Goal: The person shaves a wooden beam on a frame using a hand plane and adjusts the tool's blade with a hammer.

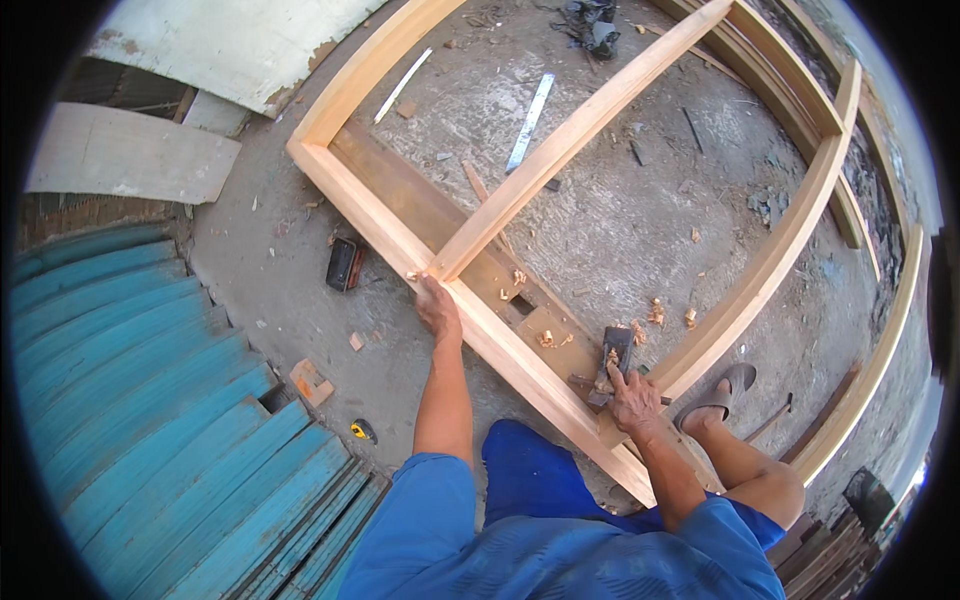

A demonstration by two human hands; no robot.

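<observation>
A large frame of pale, bare wood [530,365] lies in front of me, with a crossbar [590,125] joining its near rail. My left hand [437,305] is closed on the near rail, right beside that joint; its fingertips are partly hidden. At the right my right hand [635,402] is closed on a dark hand plane [618,348] with a cross handle. The plane rests over a brown board [400,195] under the frame, near the right-hand corner. Curled wood shavings [547,340] lie on the board and by the plane.
Stacked blue-painted boards [150,380] fill the left side. On the floor are a black box-like object [345,264], a yellow tape measure [363,431], a wood block [311,383] and a whitish strip [530,122]. My sandalled foot [715,405] is beside the plane. More timber [870,360] lies right.
</observation>
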